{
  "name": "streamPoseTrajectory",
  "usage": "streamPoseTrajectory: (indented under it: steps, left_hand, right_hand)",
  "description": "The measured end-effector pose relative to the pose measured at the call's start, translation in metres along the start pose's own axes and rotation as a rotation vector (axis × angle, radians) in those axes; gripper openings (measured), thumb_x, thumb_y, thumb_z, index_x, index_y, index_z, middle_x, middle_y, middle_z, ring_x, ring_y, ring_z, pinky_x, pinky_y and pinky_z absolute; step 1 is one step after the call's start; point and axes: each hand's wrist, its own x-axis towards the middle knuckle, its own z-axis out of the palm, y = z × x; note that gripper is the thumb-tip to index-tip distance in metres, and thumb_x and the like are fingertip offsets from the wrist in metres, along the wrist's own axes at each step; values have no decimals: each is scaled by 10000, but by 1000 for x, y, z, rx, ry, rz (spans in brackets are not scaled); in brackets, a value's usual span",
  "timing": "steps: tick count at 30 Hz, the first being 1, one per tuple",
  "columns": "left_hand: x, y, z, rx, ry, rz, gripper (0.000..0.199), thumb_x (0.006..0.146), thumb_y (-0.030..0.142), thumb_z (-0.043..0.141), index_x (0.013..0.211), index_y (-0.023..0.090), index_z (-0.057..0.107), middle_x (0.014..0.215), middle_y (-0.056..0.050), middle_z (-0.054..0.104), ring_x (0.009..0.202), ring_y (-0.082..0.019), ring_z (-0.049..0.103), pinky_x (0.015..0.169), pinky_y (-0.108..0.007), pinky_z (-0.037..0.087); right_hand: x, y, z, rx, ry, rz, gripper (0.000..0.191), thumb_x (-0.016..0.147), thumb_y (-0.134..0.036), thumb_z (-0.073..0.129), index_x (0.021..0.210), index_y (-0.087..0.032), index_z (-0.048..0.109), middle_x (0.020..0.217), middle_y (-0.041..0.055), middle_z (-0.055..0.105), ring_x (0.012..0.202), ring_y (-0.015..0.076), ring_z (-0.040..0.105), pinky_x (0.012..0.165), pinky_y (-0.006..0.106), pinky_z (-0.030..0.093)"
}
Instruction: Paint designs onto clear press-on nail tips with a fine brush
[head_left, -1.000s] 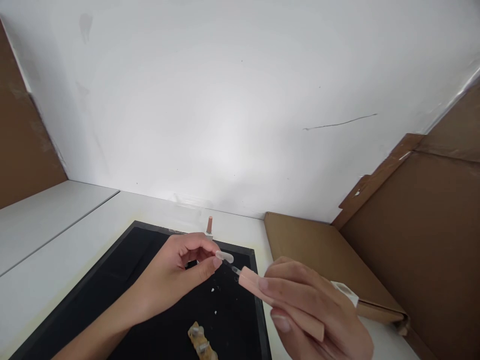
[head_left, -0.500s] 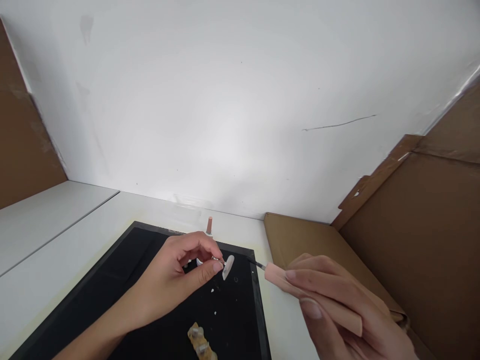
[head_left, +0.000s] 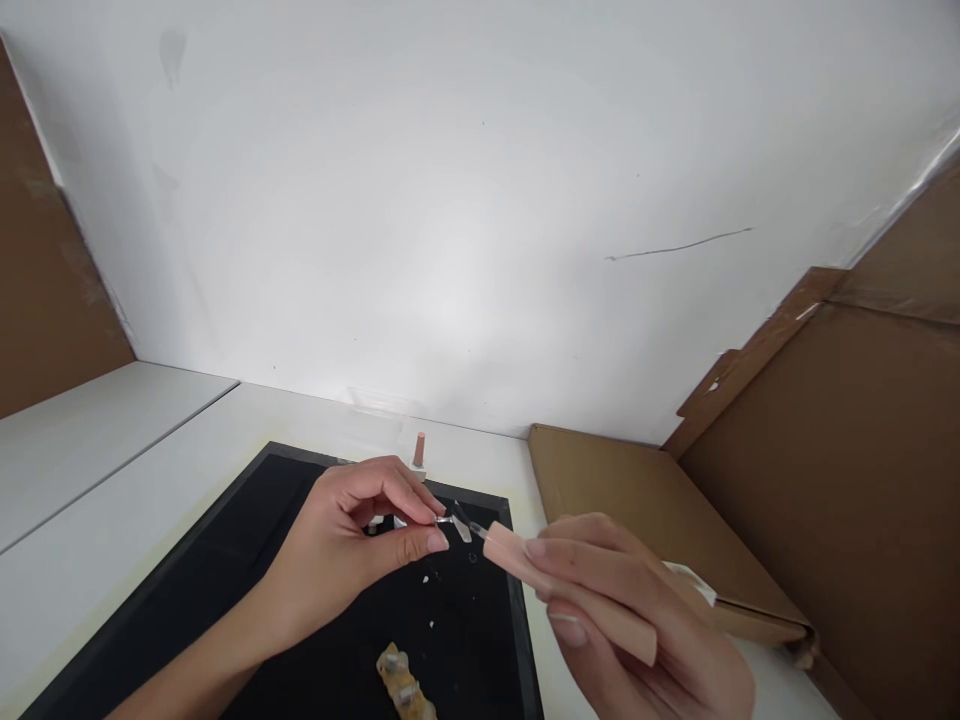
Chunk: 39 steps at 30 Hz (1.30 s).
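Observation:
My left hand (head_left: 367, 540) pinches a thin metal stem between thumb and index finger. At its tip is a small translucent whitish oval piece (head_left: 463, 530), held over the black mat (head_left: 300, 670). My right hand (head_left: 630, 610) grips a nail polish brush by its long pink cap handle (head_left: 570, 595). The dark brush tip (head_left: 459, 512) is at the oval piece and seems to touch it. Some small pale items behind my left fingers are partly hidden.
A small bottle with a pink cap (head_left: 419, 450) stands behind the mat. Nearer me lies a yellowish strip (head_left: 405, 682) with clear bits on it. White crumbs (head_left: 426, 579) dot the mat. To the right are a flat cardboard box (head_left: 637, 490) and a cardboard wall (head_left: 847, 480).
My right hand has moved left, bringing the brush from beyond the mat's right edge to the oval piece. The oval piece has tilted slightly in my left hand. A white object now shows behind my right hand.

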Motion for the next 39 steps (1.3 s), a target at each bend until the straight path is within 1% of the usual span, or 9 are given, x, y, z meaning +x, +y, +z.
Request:
streamPoseTrajectory:
  steps: [6, 11, 15, 18, 23, 27, 30, 33, 39]
  left_hand:
    - [-1, 0, 1, -5, 54, 29, 187, 641, 29, 777, 621, 188, 679, 677, 18, 681, 654, -110, 639, 621, -199, 513]
    - [0, 0, 1, 48, 56, 77, 207, 618, 20, 790, 591, 180, 662, 653, 23, 664, 615, -99, 614, 588, -190, 489]
    - [-1, 2, 3, 101, 40, 140, 211, 611, 21, 797, 573, 168, 650, 628, 21, 657, 588, -97, 602, 562, -187, 471]
    - [-2, 3, 4, 123, 43, 185, 215, 609, 16, 798, 570, 166, 649, 630, 24, 657, 579, -91, 599, 554, -181, 464]
    - [-3, 0, 1, 133, 38, 195, 212, 619, 19, 794, 578, 173, 654, 646, 32, 660, 588, -86, 607, 564, -175, 472]
    - [-1, -3, 0, 133, 34, 192, 216, 620, 14, 792, 575, 174, 654, 656, 31, 664, 598, -88, 616, 563, -174, 476]
    - [-1, -2, 0, 128, 32, 194, 217, 618, 9, 792, 577, 175, 659, 653, 34, 666, 597, -85, 618, 564, -169, 475]
    - [-1, -1, 1, 120, 36, 202, 217, 614, 4, 793, 581, 177, 666, 652, 34, 673, 595, -85, 621, 565, -169, 479]
    - [-2, -3, 0, 107, 39, 177, 215, 617, 6, 791, 571, 175, 665, 652, 28, 670, 595, -88, 623, 565, -172, 485]
  right_hand:
    - [1, -1, 0, -9, -10, -1, 219, 799, -64, 541, 967, -181, 618, 665, 30, 613, 540, 139, 566, 430, 251, 452]
    - [-2, 1, 0, -42, 61, -41, 166, 860, -141, 537, 1001, -183, 613, 703, 34, 616, 565, 138, 568, 447, 257, 456]
    - [-2, 1, 0, -46, -16, -25, 199, 884, -166, 537, 1071, -181, 602, 796, 55, 649, 647, 144, 606, 506, 256, 496]
    - [-1, -3, 0, -45, -44, -8, 205, 859, -121, 542, 1044, -186, 602, 775, 46, 642, 633, 136, 601, 506, 245, 494]
    - [-1, -3, 2, -58, 24, -4, 209, 819, -77, 529, 976, -198, 594, 681, 27, 607, 549, 144, 563, 444, 265, 452]
    - [-6, 3, 1, -32, 79, -23, 157, 868, -148, 521, 995, -196, 601, 697, 30, 605, 560, 143, 560, 451, 271, 455]
    - [-7, 3, 0, -26, 17, -34, 209, 877, -177, 540, 1077, -193, 598, 777, 50, 639, 625, 150, 594, 485, 269, 474]
    - [-4, 0, 0, -33, -29, -9, 232, 846, -110, 545, 1057, -189, 604, 778, 50, 641, 624, 145, 600, 494, 264, 482]
    - [-3, -1, 2, -55, 90, -16, 188, 826, -85, 519, 950, -200, 601, 652, 21, 605, 504, 138, 543, 422, 272, 443]
